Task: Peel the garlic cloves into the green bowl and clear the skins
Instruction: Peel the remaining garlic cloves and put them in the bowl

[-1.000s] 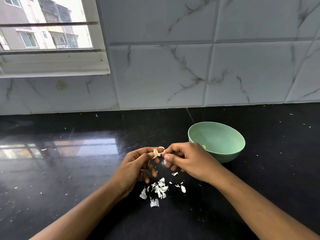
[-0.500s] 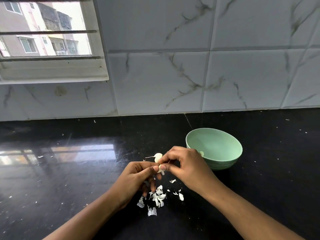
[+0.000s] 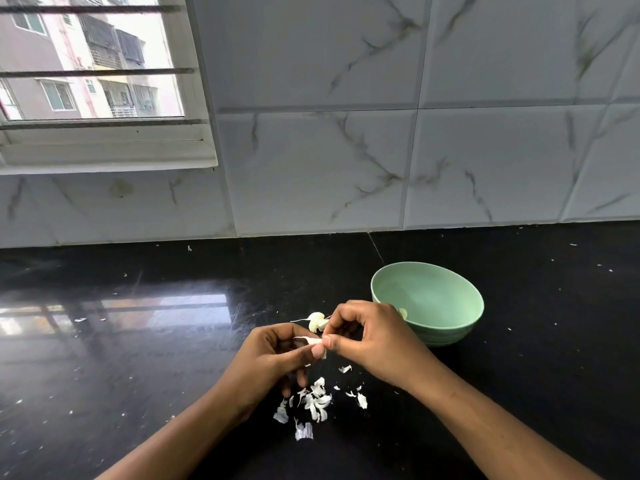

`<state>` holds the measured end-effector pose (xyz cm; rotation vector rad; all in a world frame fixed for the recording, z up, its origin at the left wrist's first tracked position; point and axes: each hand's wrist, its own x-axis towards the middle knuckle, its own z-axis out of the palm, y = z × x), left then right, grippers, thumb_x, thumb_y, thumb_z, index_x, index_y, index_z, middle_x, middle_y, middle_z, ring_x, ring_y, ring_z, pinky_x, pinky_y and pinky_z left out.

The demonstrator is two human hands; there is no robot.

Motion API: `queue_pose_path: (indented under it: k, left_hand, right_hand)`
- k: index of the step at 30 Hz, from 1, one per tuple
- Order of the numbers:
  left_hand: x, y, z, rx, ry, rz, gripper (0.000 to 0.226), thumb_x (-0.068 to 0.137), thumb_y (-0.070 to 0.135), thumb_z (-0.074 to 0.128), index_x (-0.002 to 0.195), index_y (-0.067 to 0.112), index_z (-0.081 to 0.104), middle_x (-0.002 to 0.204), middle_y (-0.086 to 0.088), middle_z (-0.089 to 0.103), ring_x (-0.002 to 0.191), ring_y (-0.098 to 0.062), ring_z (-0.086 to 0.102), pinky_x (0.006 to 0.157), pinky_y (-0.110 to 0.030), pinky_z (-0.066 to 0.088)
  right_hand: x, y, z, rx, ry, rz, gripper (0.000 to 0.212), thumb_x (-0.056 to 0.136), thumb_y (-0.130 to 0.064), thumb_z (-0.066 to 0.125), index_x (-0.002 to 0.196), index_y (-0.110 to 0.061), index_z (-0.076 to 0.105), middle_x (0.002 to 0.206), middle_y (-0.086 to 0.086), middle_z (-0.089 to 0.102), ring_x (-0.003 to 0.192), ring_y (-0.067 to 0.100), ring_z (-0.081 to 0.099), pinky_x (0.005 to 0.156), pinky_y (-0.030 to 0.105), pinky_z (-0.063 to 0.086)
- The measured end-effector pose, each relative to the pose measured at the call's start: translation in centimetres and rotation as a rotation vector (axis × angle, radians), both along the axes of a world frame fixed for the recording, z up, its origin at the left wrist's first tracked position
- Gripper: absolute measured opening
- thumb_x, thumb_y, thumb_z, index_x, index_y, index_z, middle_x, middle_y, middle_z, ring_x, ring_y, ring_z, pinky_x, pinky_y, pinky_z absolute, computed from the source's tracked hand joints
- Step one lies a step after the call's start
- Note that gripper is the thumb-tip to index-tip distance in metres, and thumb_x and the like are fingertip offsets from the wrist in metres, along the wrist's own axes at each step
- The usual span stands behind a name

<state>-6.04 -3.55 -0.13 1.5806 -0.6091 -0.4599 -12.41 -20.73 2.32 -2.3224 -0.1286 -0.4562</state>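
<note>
curled fingers of the right hand (image 3: pixel 374 341) pinch a pale, curved garlic clove (image 3: pixel 316 321) above the glossy black bench (image 3: pixel 138 375); the left hand (image 3: pixel 273 356) clamps a papery white skin strip (image 3: pixel 307 339) between thumb and forefinger. just right, the smooth round green bowl (image 3: pixel 462 327) holds one pale clove (image 3: pixel 402 312). torn white skins (image 3: pixel 317 401) litter the bench below.

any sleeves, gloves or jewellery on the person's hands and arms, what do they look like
No. The left forearm and right forearm are bare to the frame edge, no sleeve in view. The left hand and right hand are ungloved; no ring, watch or bracelet shows. The thumbnails look short and unpainted.
</note>
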Motion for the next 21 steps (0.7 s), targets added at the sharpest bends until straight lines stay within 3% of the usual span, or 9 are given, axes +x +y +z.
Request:
queue_pose_path:
  k: [4,10,15,18,21]
  left_hand:
    - [-0.1,0.1,0.0,-0.031,0.012,0.003,0.020,0.072,0.020,0.076,0.080,0.005,0.067,0.063,-0.010,0.061,0.047,-0.016,0.057,0.037,-0.020,0.039]
    - [-0.3,-0.2,0.1,-0.074,0.085,0.016,0.021,0.069,0.018,0.074,0.081,0.002,0.068,0.068,-0.016,0.065,0.048,-0.016,0.060,0.039,-0.019,0.043]
    - [0.1,-0.1,0.0,-0.098,0.162,0.050,0.025,0.062,0.015,0.076,0.082,0.004,0.066,0.058,-0.015,0.062,0.038,-0.014,0.052,0.035,-0.015,0.036]
    - [0.5,0.1,-0.3,-0.092,0.164,0.039,0.026,0.061,0.023,0.086,0.078,0.012,0.071,0.061,-0.014,0.064,0.043,-0.015,0.053,0.039,-0.017,0.035]
    - [0.8,0.2,-0.5,-0.083,0.146,0.022,0.040,0.050,0.039,0.089,0.080,0.017,0.073,0.064,-0.015,0.065,0.047,-0.017,0.054,0.043,-0.020,0.034]
  right_hand:
    - [0.0,0.0,0.1,0.031,-0.001,-0.026,0.008,0.075,-0.026,0.075,0.071,-0.026,0.068,0.072,-0.013,0.067,0.068,0.005,0.062,0.068,0.032,0.053]
    - [0.0,-0.2,0.3,0.018,0.053,-0.061,0.008,0.073,-0.032,0.076,0.068,-0.028,0.072,0.056,-0.016,0.063,0.058,-0.001,0.060,0.056,0.019,0.048]
    - [0.0,-0.2,0.4,-0.001,0.052,-0.015,0.009,0.077,-0.032,0.074,0.072,-0.025,0.072,0.058,-0.014,0.062,0.057,0.002,0.057,0.059,0.026,0.047]
    - [0.0,-0.2,0.4,-0.013,0.043,0.018,0.009,0.080,-0.028,0.073,0.073,-0.023,0.071,0.055,-0.016,0.057,0.054,0.001,0.054,0.055,0.020,0.042]
    - [0.0,-0.2,0.2,-0.068,0.004,0.029,0.010,0.082,-0.028,0.070,0.075,-0.022,0.068,0.066,-0.013,0.060,0.062,0.003,0.054,0.055,0.015,0.038]
